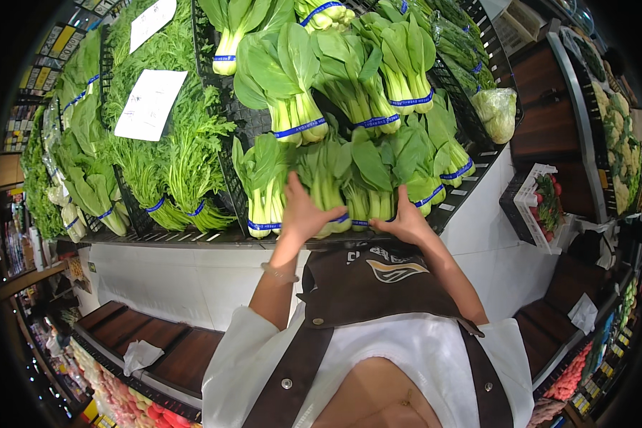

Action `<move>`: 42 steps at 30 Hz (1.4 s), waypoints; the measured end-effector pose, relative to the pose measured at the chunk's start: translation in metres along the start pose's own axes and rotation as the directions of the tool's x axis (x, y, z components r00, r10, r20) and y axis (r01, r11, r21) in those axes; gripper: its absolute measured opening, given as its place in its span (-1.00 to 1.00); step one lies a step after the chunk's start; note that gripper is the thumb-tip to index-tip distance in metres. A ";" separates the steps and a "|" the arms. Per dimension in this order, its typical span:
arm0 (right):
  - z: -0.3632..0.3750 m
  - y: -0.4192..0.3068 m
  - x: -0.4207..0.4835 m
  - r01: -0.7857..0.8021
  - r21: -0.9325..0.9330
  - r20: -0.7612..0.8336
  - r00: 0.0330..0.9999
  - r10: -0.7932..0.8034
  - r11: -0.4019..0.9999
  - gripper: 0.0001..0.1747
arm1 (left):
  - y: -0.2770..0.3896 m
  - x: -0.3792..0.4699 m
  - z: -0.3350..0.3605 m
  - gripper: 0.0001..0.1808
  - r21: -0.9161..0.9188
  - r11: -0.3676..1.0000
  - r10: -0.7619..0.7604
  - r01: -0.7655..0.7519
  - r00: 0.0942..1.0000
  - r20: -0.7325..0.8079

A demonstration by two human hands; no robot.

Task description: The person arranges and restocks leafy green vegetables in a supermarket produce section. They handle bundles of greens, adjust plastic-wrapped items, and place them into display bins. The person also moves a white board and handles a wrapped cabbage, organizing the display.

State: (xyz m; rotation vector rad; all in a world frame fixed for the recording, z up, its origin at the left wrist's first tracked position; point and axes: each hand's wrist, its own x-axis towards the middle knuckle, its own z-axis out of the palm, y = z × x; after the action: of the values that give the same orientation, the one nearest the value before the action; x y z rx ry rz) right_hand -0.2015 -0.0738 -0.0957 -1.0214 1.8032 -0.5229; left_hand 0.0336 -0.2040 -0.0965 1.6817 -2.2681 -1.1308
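Observation:
My left hand (306, 213) is around the left side of a banded bok choy bunch (323, 179), with the thumb across its pale base. My right hand (409, 220) grips a neighbouring bok choy bunch (381, 203) from the right, its thumb at the base near the blue band. Both bunches lie in the front row of a black display crate (238, 206), leaves pointing away from me. Another bunch (265, 187) sits just left of my left hand. Behind them rests a larger leafy bunch (294, 91). My fingertips are partly hidden among leaves.
Leafy chrysanthemum greens (176, 166) fill the crate to the left, with a white paper sign (151, 105) on top. Wrapped cabbage (495, 113) is at the right. A crate of radishes (545, 206) stands beyond the white stand side (476, 214). Wooden shelving (139, 334) is behind me.

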 end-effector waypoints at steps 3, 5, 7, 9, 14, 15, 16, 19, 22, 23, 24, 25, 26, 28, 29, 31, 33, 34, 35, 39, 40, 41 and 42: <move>-0.005 0.001 0.008 0.151 0.150 0.039 0.986 -0.159 0.977 0.26 | -0.004 -0.016 -0.030 0.51 -0.021 1.000 0.010 -0.013 0.992 -0.125; -0.003 0.005 0.015 0.062 0.379 0.168 0.976 -0.135 0.923 0.29 | 0.005 -0.017 -0.027 0.50 0.020 0.997 -0.073 0.074 0.995 -0.063; 0.002 0.011 0.028 0.088 0.528 0.221 0.946 -0.236 0.845 0.31 | 0.013 -0.016 -0.018 0.50 0.086 0.992 -0.091 0.097 0.993 -0.079; 0.002 0.021 0.039 0.085 0.432 0.241 0.949 -0.205 0.898 0.36 | 0.016 -0.017 -0.010 0.49 0.143 0.987 -0.061 0.077 0.992 -0.109; 0.006 0.038 0.052 0.121 0.302 0.228 0.954 -0.195 0.945 0.37 | 0.006 -0.021 -0.006 0.37 0.115 0.991 -0.058 0.073 0.990 -0.128; 0.008 0.037 0.053 0.142 0.290 0.237 0.948 -0.214 0.946 0.37 | 0.004 -0.021 -0.006 0.35 0.143 0.988 -0.039 0.059 0.990 -0.135; 0.010 0.035 0.054 0.287 0.279 0.180 0.922 -0.343 0.916 0.36 | 0.003 -0.019 -0.006 0.33 0.157 0.987 -0.021 0.041 0.991 -0.131; 0.010 0.022 0.048 0.211 0.185 0.193 0.950 -0.246 0.960 0.32 | 0.006 -0.018 -0.005 0.26 0.196 0.981 0.034 -0.010 0.992 -0.120; -0.010 0.012 0.021 0.131 -0.186 0.118 0.987 -0.110 0.974 0.18 | 0.013 -0.023 -0.017 0.15 0.265 0.963 0.086 -0.050 0.989 -0.124; -0.020 0.011 0.007 0.190 -0.280 0.041 0.982 -0.186 0.941 0.11 | 0.017 -0.025 -0.023 0.04 0.270 0.960 0.112 -0.066 0.982 -0.155; -0.035 0.011 -0.006 0.241 -0.083 -0.039 0.969 -0.245 0.967 -0.17 | 0.020 -0.024 -0.030 -0.04 0.289 0.954 0.142 -0.085 0.973 -0.182; -0.045 0.010 -0.012 0.244 0.053 -0.141 0.962 -0.235 0.968 -0.47 | 0.026 -0.023 -0.037 -0.12 0.284 0.954 0.154 -0.094 0.968 -0.197; -0.055 0.009 -0.015 0.140 -0.014 -0.273 0.952 -0.138 0.990 -0.54 | 0.033 -0.021 -0.040 -0.33 0.259 0.956 0.207 -0.141 0.946 -0.249; -0.062 0.006 -0.014 0.065 -0.128 -0.459 0.881 -0.118 0.990 -0.58 | 0.051 -0.011 -0.041 -0.42 0.272 0.877 0.465 -0.397 0.845 -0.266; -0.060 0.003 -0.009 0.102 -0.149 -0.456 0.876 -0.160 0.984 -0.55 | 0.061 -0.005 -0.037 -0.46 0.263 0.816 0.575 -0.514 0.767 -0.284; -0.048 -0.002 0.003 0.244 -0.222 -0.501 0.802 -0.325 0.944 -0.49 | 0.081 0.005 -0.016 -0.56 0.090 0.657 0.753 -0.748 0.654 -0.069; -0.036 -0.006 0.014 0.189 -0.464 -0.426 0.809 -0.405 0.865 -0.56 | 0.097 0.015 0.011 -0.56 0.038 0.444 0.875 -0.895 0.443 0.193; -0.034 -0.005 0.013 0.190 -0.505 -0.418 0.800 -0.431 0.842 -0.62 | 0.095 0.016 0.015 -0.55 0.119 0.440 0.850 -0.890 0.455 0.267; -0.034 -0.004 0.013 0.165 -0.539 -0.393 0.817 -0.421 0.826 -0.68 | 0.093 0.018 0.021 -0.55 0.199 0.426 0.818 -0.883 0.470 0.333; -0.049 0.013 -0.024 0.199 -0.416 -0.410 0.830 -0.378 0.888 -0.73 | 0.067 0.016 0.023 -0.49 0.299 0.412 0.777 -0.861 0.503 0.378; -0.050 0.015 -0.031 0.280 -0.359 -0.378 0.828 -0.413 0.890 -0.74 | 0.061 0.015 0.023 -0.46 0.292 0.401 0.784 -0.868 0.490 0.381; -0.050 0.017 -0.035 0.359 -0.296 -0.353 0.820 -0.450 0.885 -0.74 | 0.057 0.014 0.023 -0.46 0.288 0.393 0.799 -0.873 0.479 0.363; -0.047 0.018 -0.035 0.427 -0.204 -0.278 0.838 -0.470 0.881 -0.75 | 0.053 0.014 0.022 -0.46 0.288 0.391 0.802 -0.874 0.477 0.360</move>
State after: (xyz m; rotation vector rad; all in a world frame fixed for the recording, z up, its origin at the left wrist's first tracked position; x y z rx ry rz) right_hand -0.2440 -0.0393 -0.0695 -1.5464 1.8975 -0.9094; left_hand -0.0243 -0.1987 -0.0849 0.1936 -3.0040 -0.4939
